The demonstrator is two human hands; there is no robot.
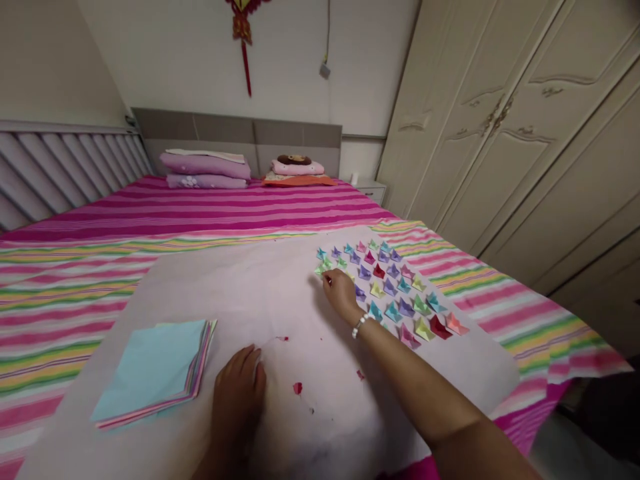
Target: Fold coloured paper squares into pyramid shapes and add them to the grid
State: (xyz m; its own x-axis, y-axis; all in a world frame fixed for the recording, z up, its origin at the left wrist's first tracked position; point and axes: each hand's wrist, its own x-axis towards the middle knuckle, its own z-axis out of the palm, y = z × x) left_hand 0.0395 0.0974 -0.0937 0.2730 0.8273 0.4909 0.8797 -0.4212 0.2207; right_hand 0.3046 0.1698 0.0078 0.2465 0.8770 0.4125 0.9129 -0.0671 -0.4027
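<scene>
My right hand [340, 293], with a white bead bracelet [361, 324] at its wrist, reaches to the left edge of several rows of small folded paper shapes [393, 287]. Its fingers are pinched at a light green folded paper shape [320, 269], partly hidden by the fingertips. The shapes look like little origami boats or cranes in blue, purple, green, yellow, pink and red. My left hand [239, 380] rests on the white sheet [230, 287], fingers loosely bent and thumb apart, holding nothing visible. Left of it lies a stack of square coloured paper [155, 367], light blue on top.
Small red paper scraps [298, 388] lie between my hands. The sheet covers part of a striped bed [240, 217]. Folded purple bedding [207, 170] and a pink pile [297, 170] sit by the headboard [220, 130]. A cream wardrobe [505, 153] stands at the right.
</scene>
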